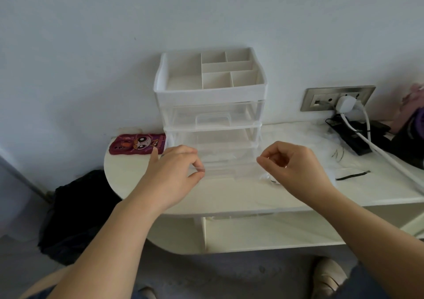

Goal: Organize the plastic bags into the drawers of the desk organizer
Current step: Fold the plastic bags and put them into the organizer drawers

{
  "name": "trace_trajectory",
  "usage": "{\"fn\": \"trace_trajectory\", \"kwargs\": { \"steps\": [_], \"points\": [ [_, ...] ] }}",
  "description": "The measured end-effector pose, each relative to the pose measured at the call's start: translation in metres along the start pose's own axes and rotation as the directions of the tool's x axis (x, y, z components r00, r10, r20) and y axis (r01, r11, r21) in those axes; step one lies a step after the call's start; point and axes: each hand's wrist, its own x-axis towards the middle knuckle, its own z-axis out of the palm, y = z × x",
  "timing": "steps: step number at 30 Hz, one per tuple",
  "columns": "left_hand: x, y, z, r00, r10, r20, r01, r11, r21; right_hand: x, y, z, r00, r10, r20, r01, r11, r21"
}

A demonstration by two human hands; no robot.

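Observation:
A white desk organizer (210,87) with a divided top tray and two clear drawers stands on the white desk against the wall. Its upper drawer (212,115) is pushed in. The lower drawer (213,152) is pulled out toward me. A clear plastic bag (229,172) is stretched flat in front of that drawer. My left hand (176,172) pinches its left edge between thumb and forefinger, and my right hand (291,165) pinches its right edge. More clear bags (305,138) lie in a loose heap on the desk to the right of the organizer.
A maroon phone case (137,146) lies left of the organizer. A wall socket (337,98) holds a white plug with a cable running across the desk's right side, past a black adapter (353,138). A black bag (75,211) sits on the floor at left.

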Motion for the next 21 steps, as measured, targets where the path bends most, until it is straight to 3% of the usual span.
{"fn": "trace_trajectory", "kwargs": {
  "steps": [3, 5, 8, 10, 11, 15, 19, 21],
  "points": [
    [0.001, 0.006, -0.001, 0.999, 0.036, -0.040, -0.036, 0.999, -0.002, 0.006, 0.008, -0.016, 0.999, 0.038, -0.005, -0.038, 0.999, -0.036],
    [0.003, 0.015, 0.001, 0.993, 0.086, -0.087, -0.088, 0.996, -0.020, 0.010, 0.019, -0.036, 0.988, 0.144, 0.059, -0.130, 0.972, -0.195],
    [0.007, 0.033, 0.009, 0.982, 0.158, -0.104, -0.162, 0.986, -0.036, 0.011, 0.048, -0.060, 0.902, 0.365, 0.230, -0.176, 0.799, -0.575],
    [0.010, 0.041, 0.015, 0.974, 0.200, -0.103, -0.204, 0.979, -0.030, 0.010, 0.068, -0.063, 0.873, 0.436, 0.218, -0.142, 0.655, -0.743],
    [0.011, 0.044, 0.017, 0.971, 0.212, -0.109, -0.217, 0.976, -0.032, 0.010, 0.075, -0.061, 0.877, 0.435, 0.202, -0.136, 0.630, -0.765],
    [0.015, 0.050, 0.022, 0.961, 0.233, -0.152, -0.240, 0.970, -0.034, 0.016, 0.093, -0.046, 0.903, 0.353, 0.244, -0.077, 0.693, -0.717],
    [0.016, 0.051, 0.025, 0.962, 0.222, -0.162, -0.232, 0.972, -0.047, 0.021, 0.105, -0.030, 0.886, 0.340, 0.314, 0.022, 0.647, -0.762],
    [0.016, 0.052, 0.025, 0.961, 0.224, -0.161, -0.233, 0.971, -0.044, 0.021, 0.105, -0.029, 0.922, 0.299, 0.246, -0.006, 0.646, -0.763]
  ]
}}
